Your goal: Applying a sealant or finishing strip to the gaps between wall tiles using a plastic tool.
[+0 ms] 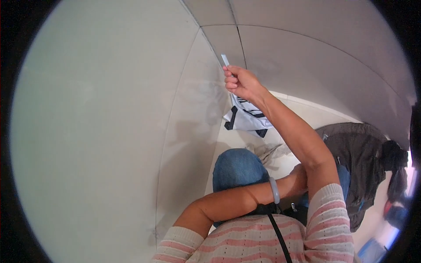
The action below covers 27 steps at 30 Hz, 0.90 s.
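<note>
My right hand (242, 82) is raised, arm stretched toward the corner where two walls meet. Its fingers are closed round a slim pale flat stick (225, 59), whose upper end juts out above the thumb near the joint line. I cannot make out exactly what kind of tool it is. My left hand (299, 179) lies across my lap, beneath my right upper arm, with a pale bangle (274, 190) at the wrist. The fingers of that hand are hidden by the right arm.
A smooth pale wall (101, 122) rises on the left, and a greyer tiled wall (315, 61) stands ahead. On the floor below my right hand lies a white and black bag (250, 119). Dark cloth (357, 162) is spread at the right. My denim-clad knee (239, 168) is close to the left wall.
</note>
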### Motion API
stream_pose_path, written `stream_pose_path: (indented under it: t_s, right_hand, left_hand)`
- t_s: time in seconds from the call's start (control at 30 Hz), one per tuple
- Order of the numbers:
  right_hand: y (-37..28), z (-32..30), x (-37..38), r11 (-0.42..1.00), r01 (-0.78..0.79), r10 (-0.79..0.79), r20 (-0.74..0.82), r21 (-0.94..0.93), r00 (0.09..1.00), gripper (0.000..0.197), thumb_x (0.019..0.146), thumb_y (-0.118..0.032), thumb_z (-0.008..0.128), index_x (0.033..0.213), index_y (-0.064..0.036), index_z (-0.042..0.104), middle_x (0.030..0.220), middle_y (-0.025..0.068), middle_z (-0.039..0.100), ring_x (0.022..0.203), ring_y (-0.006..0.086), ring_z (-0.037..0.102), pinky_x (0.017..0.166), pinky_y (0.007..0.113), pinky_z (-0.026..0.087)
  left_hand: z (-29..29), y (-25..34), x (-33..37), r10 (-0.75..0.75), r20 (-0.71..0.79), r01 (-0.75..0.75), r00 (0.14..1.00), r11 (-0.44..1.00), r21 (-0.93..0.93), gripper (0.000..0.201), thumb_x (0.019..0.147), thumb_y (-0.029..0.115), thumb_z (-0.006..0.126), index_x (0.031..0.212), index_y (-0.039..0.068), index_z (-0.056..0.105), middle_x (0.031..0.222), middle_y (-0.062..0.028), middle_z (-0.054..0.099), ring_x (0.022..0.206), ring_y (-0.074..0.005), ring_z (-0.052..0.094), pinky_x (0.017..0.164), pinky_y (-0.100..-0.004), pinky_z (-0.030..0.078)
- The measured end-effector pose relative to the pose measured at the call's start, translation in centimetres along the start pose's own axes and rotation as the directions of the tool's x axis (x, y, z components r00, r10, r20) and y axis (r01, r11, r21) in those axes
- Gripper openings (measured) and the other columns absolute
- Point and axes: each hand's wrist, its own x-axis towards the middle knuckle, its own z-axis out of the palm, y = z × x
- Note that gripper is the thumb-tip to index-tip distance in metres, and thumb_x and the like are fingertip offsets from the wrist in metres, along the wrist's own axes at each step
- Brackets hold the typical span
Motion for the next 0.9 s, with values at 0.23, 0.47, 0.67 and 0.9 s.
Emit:
stream_pose_path:
  t_s: [0.23,0.47,0.67,0.9]
  right_hand:
    - [-0.9,2.8,0.9,0.993,-0.076,0.07,0.075,0.085,0.995,0.009,0.087,-0.006,0.044,0.092,0.0015,0.045,0.067,0.0002,0.04,0.049,0.0066,0.03,0.041,0.022,0.024]
    - [-1.8,6.1,1.5,0.988,-0.086,0.075,0.083,0.132,0.994,0.01,0.084,0.003,0.046,0.093,0.0063,0.043,0.064,-0.0015,0.037,0.05,0.0049,0.033,0.042,0.018,0.031]
    - [-3.5,5.6,2.4,0.987,-0.089,0.073,0.112,0.136,0.991,0.009,0.082,0.002,0.047,0.089,0.0073,0.045,0.068,0.0023,0.043,0.051,0.0067,0.041,0.042,0.018,0.035]
    - [-4.7,7.4,2.4,0.978,-0.101,0.09,0.065,0.181,0.994,0.013,0.082,0.003,0.047,0.093,0.0109,0.045,0.069,0.0051,0.046,0.047,0.0073,0.043,0.039,0.017,0.041]
  left_hand:
    - [0.7,-0.4,-0.2,0.124,-0.109,-0.139,0.986,0.98,-0.146,0.033,0.082,0.016,0.043,0.113,0.007,0.052,0.125,-0.011,0.047,0.114,-0.0281,0.042,0.096,-0.0368,0.031]
    - [1.3,-0.3,0.5,-0.114,-0.162,0.033,0.98,0.9,-0.435,0.027,0.079,0.012,0.047,0.103,0.004,0.057,0.111,-0.0172,0.055,0.102,-0.0333,0.051,0.085,-0.0397,0.042]
    - [-4.3,0.4,-0.2,-0.061,-0.28,-0.089,0.958,0.866,-0.492,0.026,0.079,0.012,0.048,0.101,0.003,0.056,0.106,-0.0167,0.057,0.096,-0.0348,0.054,0.08,-0.0407,0.044]
    - [-0.3,0.1,0.5,-0.066,-0.42,-0.126,0.905,0.902,-0.413,0.022,0.074,0.011,0.051,0.092,0.005,0.061,0.091,-0.0155,0.062,0.08,-0.0329,0.06,0.066,-0.0409,0.048]
